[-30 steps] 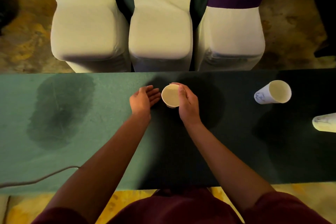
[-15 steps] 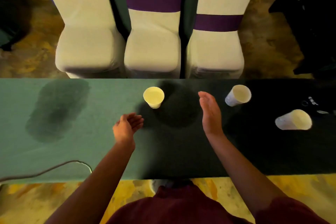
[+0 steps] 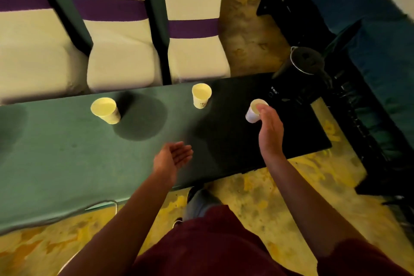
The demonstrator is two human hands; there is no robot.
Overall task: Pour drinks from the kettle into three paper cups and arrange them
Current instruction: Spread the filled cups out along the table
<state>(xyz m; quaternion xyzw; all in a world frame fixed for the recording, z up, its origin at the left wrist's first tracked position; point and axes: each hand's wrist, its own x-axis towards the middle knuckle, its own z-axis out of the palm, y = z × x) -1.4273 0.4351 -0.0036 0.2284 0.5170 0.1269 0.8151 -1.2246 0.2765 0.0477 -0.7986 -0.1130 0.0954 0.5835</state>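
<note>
Three paper cups stand along the far side of the green table: a left cup, a middle cup and a right cup. My right hand is open, its fingertips at the right cup's rim, partly covering it; whether they touch is unclear. My left hand hovers open, palm up, over the table's near middle, holding nothing. A dark kettle with a metal rim stands past the table's far right corner.
Three white chairs with purple bands press against the table's far edge. A dark wet-looking patch lies beside the left cup. A cable hangs at the near edge. Dark furniture stands to the right.
My right hand let go of the left cup, moved right across the table and reached the right cup. My left hand drew back toward me. The view swung right, bringing the kettle into sight.
</note>
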